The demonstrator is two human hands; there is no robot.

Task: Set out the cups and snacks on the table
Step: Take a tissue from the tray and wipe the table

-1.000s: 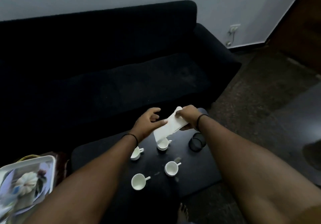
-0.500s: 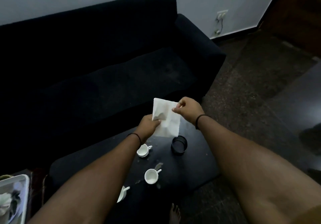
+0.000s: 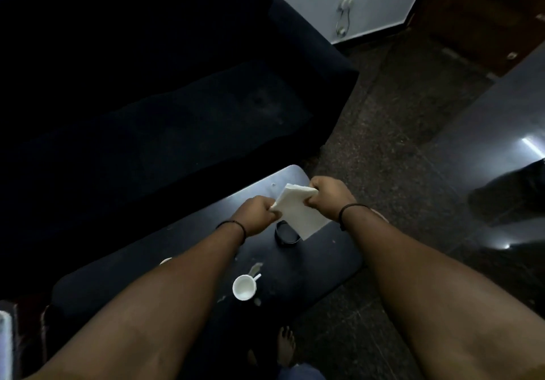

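My left hand [image 3: 256,213] and my right hand [image 3: 326,198] both pinch a white paper napkin [image 3: 300,213], held above the far right part of the dark table [image 3: 330,264]. Its lower corner hangs over a black ring-shaped holder [image 3: 283,235] standing on the table. One white cup [image 3: 244,287] stands upright near the table's front edge, handle to the right. The rim of another white cup [image 3: 165,260] peeks out behind my left forearm. Other cups are hidden by my arm.
A dark sofa [image 3: 153,108] runs along the far side of the table. Dark speckled floor [image 3: 398,131] lies to the right. My bare foot [image 3: 285,345] is by the table's near edge. A tray's white edge [image 3: 5,344] shows at far left. Small spill marks [image 3: 255,268] dot the table.
The view has swung right and down, pushing cups and tray out of sight. The napkin went from rolled to spread between both hands, and now hangs lower over the black holder.
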